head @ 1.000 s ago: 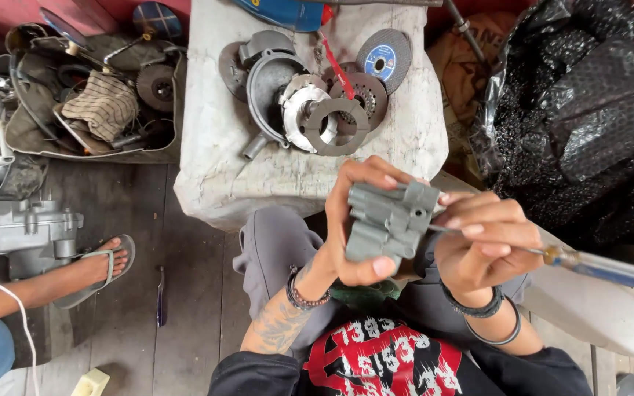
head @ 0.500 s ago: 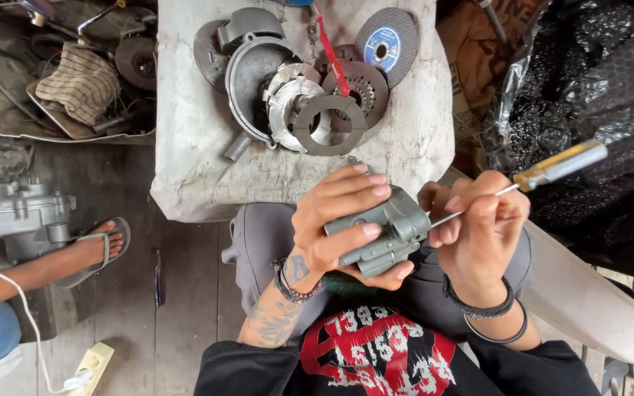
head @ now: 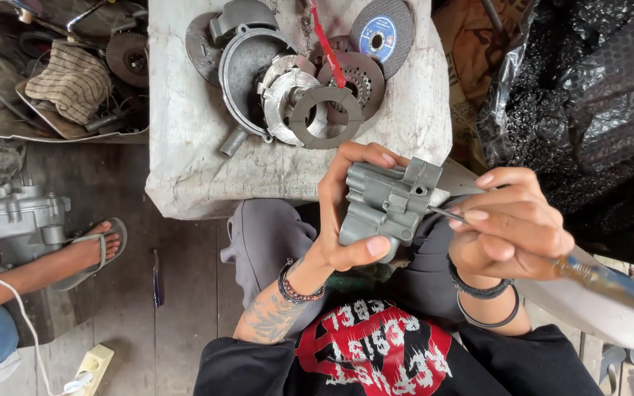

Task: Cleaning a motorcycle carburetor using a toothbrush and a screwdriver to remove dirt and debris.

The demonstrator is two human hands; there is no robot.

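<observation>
Left hand [head: 346, 220] gripping grey metal housing [head: 387, 202], right hand [head: 511, 224] clutching screwdriver [head: 588, 275], tip seemingly inside.

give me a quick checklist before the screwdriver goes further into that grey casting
1. Left hand grips the casting: ok, thumb below and fingers over the top.
2. Right hand holds the screwdriver: ok, fingers closed round the shaft near the tip end.
3. Tip at the casting's right side: ok, shaft meets it there.
4. Tip seated in a screw or slot: cannot tell, too small to see.
5. Casting supported: not ok, held in the air over the lap, not resting on the block.
6. Loose discs clear of the hands: ok, they lie apart on the block.
</observation>
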